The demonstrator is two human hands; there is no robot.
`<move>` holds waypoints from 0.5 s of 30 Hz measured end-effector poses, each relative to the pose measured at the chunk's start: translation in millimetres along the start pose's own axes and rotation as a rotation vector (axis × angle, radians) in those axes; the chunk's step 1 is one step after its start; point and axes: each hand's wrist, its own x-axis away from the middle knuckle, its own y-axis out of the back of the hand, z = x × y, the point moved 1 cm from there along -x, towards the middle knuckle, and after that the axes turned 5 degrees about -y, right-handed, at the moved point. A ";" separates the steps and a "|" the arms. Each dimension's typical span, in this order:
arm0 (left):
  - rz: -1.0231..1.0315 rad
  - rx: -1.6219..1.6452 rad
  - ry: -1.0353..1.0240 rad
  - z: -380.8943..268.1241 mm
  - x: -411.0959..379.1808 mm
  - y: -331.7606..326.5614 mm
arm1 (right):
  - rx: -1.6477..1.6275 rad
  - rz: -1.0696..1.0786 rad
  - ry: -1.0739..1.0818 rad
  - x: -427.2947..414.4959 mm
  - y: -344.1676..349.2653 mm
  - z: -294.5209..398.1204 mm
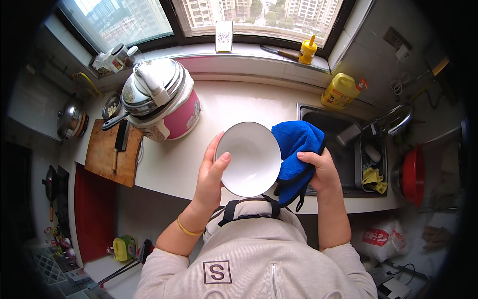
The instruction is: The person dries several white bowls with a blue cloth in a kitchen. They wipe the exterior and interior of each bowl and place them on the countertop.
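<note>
A white bowl (249, 160) faces up toward me, held in front of my body above the counter's front edge. My left hand (213, 170) grips its left rim, thumb on the inner side. In my right hand (320, 170) is a blue cloth (297, 149) with dark edging, bunched between thumb and fingers. The cloth meets the bowl's right edge and hangs down beside it. The fingers of both hands are partly hidden behind what they hold.
A pink and white rice cooker (171, 108) stands left on the counter (231, 99). A cleaver (120, 142) lies on a wooden cutting board (101, 160). To the right are a sink (321, 116), a faucet (399, 119) and a yellow detergent jug (339, 91). A knife (280, 52) lies on the windowsill.
</note>
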 end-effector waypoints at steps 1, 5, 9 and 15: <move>0.000 -0.037 -0.031 3.9 0.0 0.3 | -0.021 0.012 -0.024 1.5 -3.4 0.3; 0.014 -0.136 -0.119 7.1 4.4 -8.9 | -0.085 0.056 -0.039 6.0 -21.0 -3.8; 0.009 -0.380 -0.251 20.6 6.0 -6.0 | -0.146 0.112 -0.058 4.4 -27.9 -15.7; 0.021 -0.639 -0.369 20.4 7.2 -7.5 | -0.048 0.185 -0.041 7.4 -30.8 -26.1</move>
